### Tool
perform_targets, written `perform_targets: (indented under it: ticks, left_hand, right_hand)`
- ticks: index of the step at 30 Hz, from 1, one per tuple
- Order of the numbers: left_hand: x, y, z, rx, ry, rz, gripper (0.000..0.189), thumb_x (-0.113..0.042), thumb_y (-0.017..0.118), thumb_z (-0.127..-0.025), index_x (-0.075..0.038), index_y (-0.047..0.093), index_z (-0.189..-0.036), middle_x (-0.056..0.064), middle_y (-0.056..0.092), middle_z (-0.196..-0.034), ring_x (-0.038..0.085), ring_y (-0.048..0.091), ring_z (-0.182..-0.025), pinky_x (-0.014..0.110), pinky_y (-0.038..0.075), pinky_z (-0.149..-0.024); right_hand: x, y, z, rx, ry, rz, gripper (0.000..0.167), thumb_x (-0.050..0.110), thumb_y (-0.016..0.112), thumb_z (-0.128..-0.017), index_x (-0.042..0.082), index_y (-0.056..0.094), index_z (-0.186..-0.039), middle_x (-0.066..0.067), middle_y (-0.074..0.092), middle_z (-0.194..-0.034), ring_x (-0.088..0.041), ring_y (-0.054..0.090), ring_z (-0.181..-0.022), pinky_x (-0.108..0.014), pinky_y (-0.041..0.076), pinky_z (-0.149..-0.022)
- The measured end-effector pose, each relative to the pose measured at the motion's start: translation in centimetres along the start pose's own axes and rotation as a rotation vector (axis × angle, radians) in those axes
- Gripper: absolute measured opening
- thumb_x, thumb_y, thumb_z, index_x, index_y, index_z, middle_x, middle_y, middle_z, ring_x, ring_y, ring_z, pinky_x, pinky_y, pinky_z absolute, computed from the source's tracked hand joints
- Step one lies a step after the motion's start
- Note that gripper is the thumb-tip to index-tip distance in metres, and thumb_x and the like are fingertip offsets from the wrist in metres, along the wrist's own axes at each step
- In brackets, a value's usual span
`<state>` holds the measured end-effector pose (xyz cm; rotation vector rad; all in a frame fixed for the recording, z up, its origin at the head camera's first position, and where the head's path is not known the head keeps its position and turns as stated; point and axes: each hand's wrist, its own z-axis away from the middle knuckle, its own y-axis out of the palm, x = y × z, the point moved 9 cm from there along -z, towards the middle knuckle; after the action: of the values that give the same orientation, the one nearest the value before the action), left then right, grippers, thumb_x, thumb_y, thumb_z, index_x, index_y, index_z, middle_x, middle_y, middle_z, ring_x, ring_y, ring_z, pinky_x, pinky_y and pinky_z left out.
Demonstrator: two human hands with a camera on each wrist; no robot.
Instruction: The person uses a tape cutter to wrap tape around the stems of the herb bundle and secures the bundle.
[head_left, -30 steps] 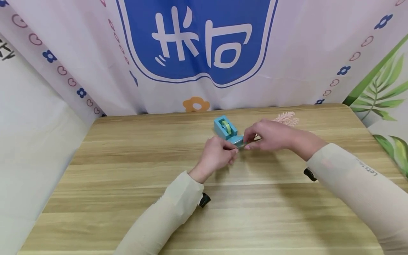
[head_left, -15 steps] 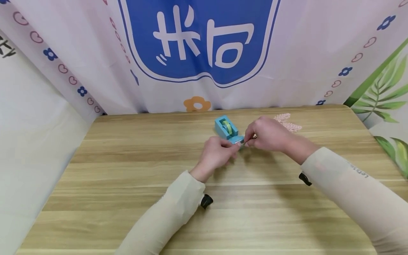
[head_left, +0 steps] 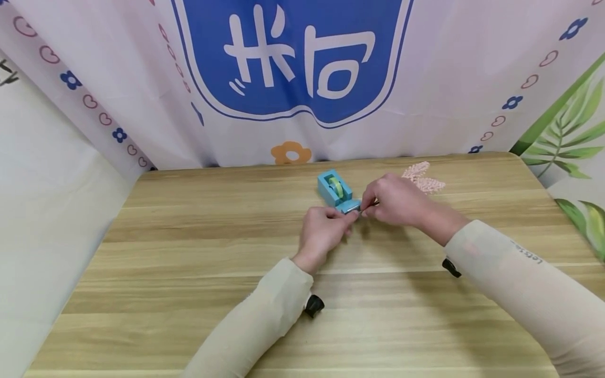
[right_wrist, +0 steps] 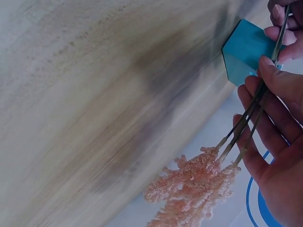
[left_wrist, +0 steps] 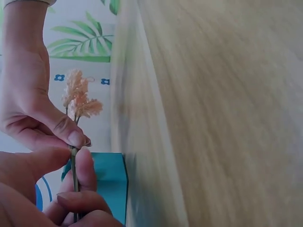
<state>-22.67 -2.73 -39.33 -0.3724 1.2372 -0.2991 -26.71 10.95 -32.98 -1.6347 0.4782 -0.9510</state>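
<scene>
A small bunch of pink artificial flowers (head_left: 427, 184) sticks out beyond my right hand (head_left: 399, 201), its fluffy heads pointing away to the right. Thumb and fingers of that hand pinch the thin dark stems (right_wrist: 242, 120), which fan out toward the heads in the right wrist view. My left hand (head_left: 322, 232) grips the lower stems (left_wrist: 75, 177), its fingertips close beside the right ones. A small pale spot shows on the stems between both hands in the left wrist view. Just behind the fingertips stands a blue tape dispenser (head_left: 325, 190) with a yellowish-green roll (head_left: 336, 187).
The wooden table (head_left: 189, 262) reaches back to a printed curtain (head_left: 142, 79). Leaf-patterned cloth (head_left: 567, 142) hangs at the right. A small black device (head_left: 314, 305) sits at the left cuff, another black device (head_left: 451, 267) at the right.
The right hand has shifted slightly left, closer to the left fingertips. The flower heads have turned and now spread into two clumps. The tape dispenser stays in place.
</scene>
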Motion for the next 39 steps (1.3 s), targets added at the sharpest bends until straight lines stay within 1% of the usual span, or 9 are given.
perform_targets:
  ticks: [9,17,21,24,28,31,33,36,39]
  left_hand:
    - [0.5,0.2,-0.4,-0.017,-0.051,0.001,0.033,-0.040,0.083,-0.093,-0.013,0.080,-0.075,-0.001,0.070,-0.063,0.013,0.057,-0.073,0.030,0.038,-0.064]
    - [0.6,0.5,-1.0,-0.011,-0.117,-0.027,0.027,-0.039,0.084,-0.092,-0.017,0.080,-0.077,-0.002,0.071,-0.066,0.015,0.058,-0.075,0.032,0.038,-0.066]
    - [1.1,0.5,-1.0,-0.015,-0.134,-0.085,0.026,-0.036,0.083,-0.092,-0.019,0.078,-0.073,-0.003,0.071,-0.065,0.016,0.059,-0.074,0.032,0.038,-0.065]
    - [1.3,0.4,-0.7,-0.015,-0.123,-0.114,0.029,-0.039,0.082,-0.092,-0.019,0.077,-0.072,-0.004,0.071,-0.064,0.016,0.059,-0.073,0.032,0.038,-0.065]
    - [0.7,0.1,0.0,0.008,-0.072,-0.018,0.029,-0.040,0.083,-0.093,-0.015,0.081,-0.079,0.002,0.075,-0.074,0.017,0.061,-0.079,0.031,0.041,-0.068]
    - [0.4,-0.3,0.5,0.027,-0.035,0.061,0.022,-0.033,0.085,-0.093,-0.012,0.085,-0.086,0.002,0.078,-0.087,0.016,0.062,-0.088,0.029,0.045,-0.075]
    - [0.3,-0.7,0.7,0.033,-0.017,0.085,0.016,-0.028,0.086,-0.091,-0.013,0.086,-0.089,0.000,0.079,-0.095,0.014,0.063,-0.093,0.027,0.047,-0.078]
    - [0.4,-1.0,1.1,0.055,-0.002,0.103,0.007,-0.021,0.087,-0.087,-0.014,0.087,-0.089,-0.001,0.080,-0.100,0.013,0.063,-0.093,0.026,0.048,-0.077]
    - [0.8,-1.1,1.4,0.091,-0.012,0.128,0.007,-0.016,0.087,-0.084,-0.012,0.087,-0.090,0.000,0.081,-0.099,0.012,0.062,-0.088,0.025,0.048,-0.073]
  right_hand:
    - [0.0,0.3,0.0,-0.013,-0.011,0.035,0.007,0.007,0.084,-0.089,0.013,0.086,-0.087,-0.002,0.084,-0.097,-0.022,0.078,-0.091,-0.046,0.063,-0.083]
    - [0.3,0.2,0.4,-0.049,-0.037,0.079,0.003,0.009,0.084,-0.091,0.008,0.086,-0.091,-0.004,0.083,-0.095,-0.022,0.076,-0.088,-0.045,0.063,-0.079]
    - [0.5,1.4,0.3,-0.010,-0.061,0.119,0.003,0.010,0.083,-0.091,0.011,0.087,-0.091,-0.003,0.083,-0.095,-0.022,0.077,-0.090,-0.045,0.064,-0.080]
    - [0.5,1.7,0.4,-0.013,-0.054,0.120,0.006,0.009,0.083,-0.091,0.013,0.087,-0.090,-0.002,0.082,-0.096,-0.021,0.077,-0.091,-0.045,0.064,-0.079]
    - [0.6,0.4,1.0,-0.085,-0.026,0.099,0.008,0.007,0.083,-0.089,0.015,0.086,-0.087,-0.001,0.081,-0.095,-0.021,0.075,-0.090,-0.044,0.063,-0.077]
    - [1.2,-0.1,1.4,-0.120,-0.038,0.080,0.009,0.007,0.084,-0.089,0.015,0.084,-0.085,0.000,0.080,-0.092,-0.020,0.074,-0.087,-0.043,0.062,-0.076]
    - [1.5,-0.2,1.8,-0.145,-0.043,0.058,0.011,0.005,0.085,-0.088,0.016,0.083,-0.084,0.001,0.079,-0.090,-0.019,0.073,-0.086,-0.041,0.061,-0.075]
    - [2.4,0.0,2.4,-0.195,-0.072,0.021,0.017,0.000,0.086,-0.085,0.014,0.078,-0.081,0.001,0.074,-0.085,-0.016,0.069,-0.081,-0.037,0.060,-0.072]
    - [3.5,0.3,3.2,-0.263,-0.129,0.023,0.027,-0.009,0.085,-0.079,0.013,0.070,-0.076,0.002,0.068,-0.082,-0.012,0.062,-0.075,-0.030,0.056,-0.065]
